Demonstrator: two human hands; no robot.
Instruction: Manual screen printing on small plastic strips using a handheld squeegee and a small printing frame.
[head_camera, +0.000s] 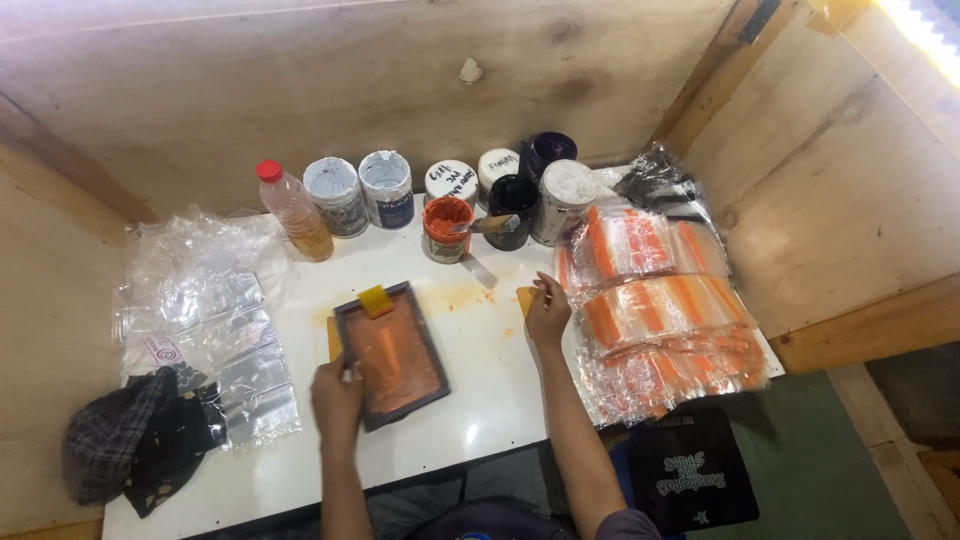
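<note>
Head view: left hand (337, 398) grips the inked screen frame (390, 354) at mid-bench; right hand (547, 312) fingers pinch an orange-printed bag (527, 300) — printed stack (655, 310) at right edge, clear blanks (215, 330) remain left.

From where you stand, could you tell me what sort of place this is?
Probably a small screen-printing workbench: a framed screen smeared with orange ink, ink tubs along the wooden wall, and stacks of orange-printed plastic bags.
</note>
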